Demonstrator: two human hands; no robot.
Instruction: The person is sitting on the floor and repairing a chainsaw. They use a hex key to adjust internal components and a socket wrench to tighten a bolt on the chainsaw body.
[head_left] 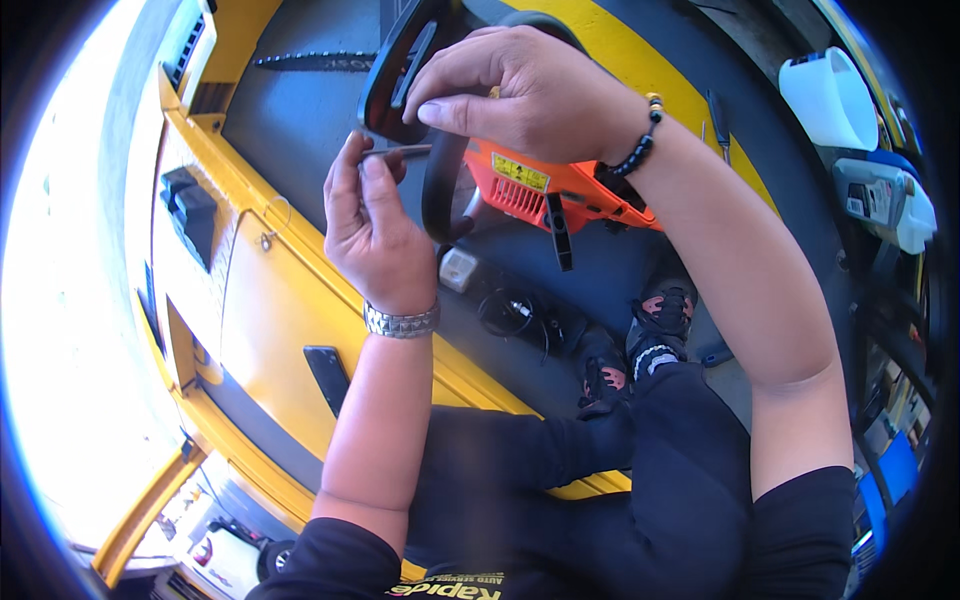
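Note:
A chainsaw with an orange body (590, 190), a black front hand guard (374, 108) and a black loop handle (438, 195) stands before me. Its toothed chain bar (315, 62) points left. My left hand (378, 240) is closed in a pinch on a thin metal rod (408, 149), whose far end reaches the loop handle. Over the saw's top, my right hand (535, 95) is bent with thumb and fingers drawn together beside the hand guard. Whatever lies between those fingertips, if anything, cannot be made out.
A phone (326, 376) lies on the yellow ledge (270, 320) at left. Below the saw are a black cable (505, 312) and a small pale box (458, 269). A screwdriver (718, 125), white bucket (828, 98) and clear container (885, 200) are at right. My shoes (662, 310) rest near the cable.

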